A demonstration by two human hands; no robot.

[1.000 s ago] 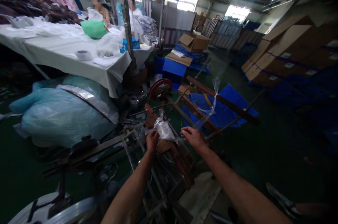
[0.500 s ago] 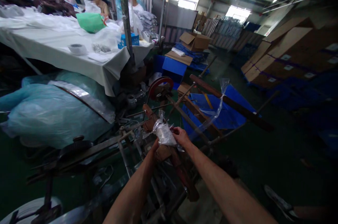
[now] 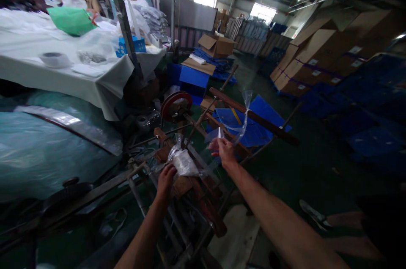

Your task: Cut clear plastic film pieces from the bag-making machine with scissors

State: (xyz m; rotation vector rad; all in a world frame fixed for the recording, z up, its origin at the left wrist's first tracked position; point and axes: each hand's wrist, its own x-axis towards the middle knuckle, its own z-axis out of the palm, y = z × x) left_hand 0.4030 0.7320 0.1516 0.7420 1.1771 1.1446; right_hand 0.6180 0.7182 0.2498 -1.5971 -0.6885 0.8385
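Note:
A clear plastic bag with whitish contents [image 3: 185,162] lies on the wooden block [image 3: 182,187] of a wood-and-metal frame. My left hand [image 3: 166,179] is at the bag's near left side, its fingers curled against the edge. Up and to the right of the bag, my right hand [image 3: 224,150] is closed on a thin clear plastic piece [image 3: 214,134]. The piece looks like film or a small flat bag; I cannot tell which. Behind my right hand, a twisted clear plastic strip [image 3: 245,120] hangs from the long wooden bar [image 3: 263,122].
A red-rimmed wheel [image 3: 176,106] sits at the frame's far end. Large teal plastic sacks [image 3: 57,146] lie at left, under a white-covered table [image 3: 85,85] where several people sit. Blue sheets [image 3: 256,131] lie beyond the frame. Stacked cartons [image 3: 317,59] stand at right, and a person's foot [image 3: 314,214] shows below them.
My right hand has moved up and away from the bag, now with a clear plastic piece in its fingers. My left hand stays by the bag. The view has swung to the right.

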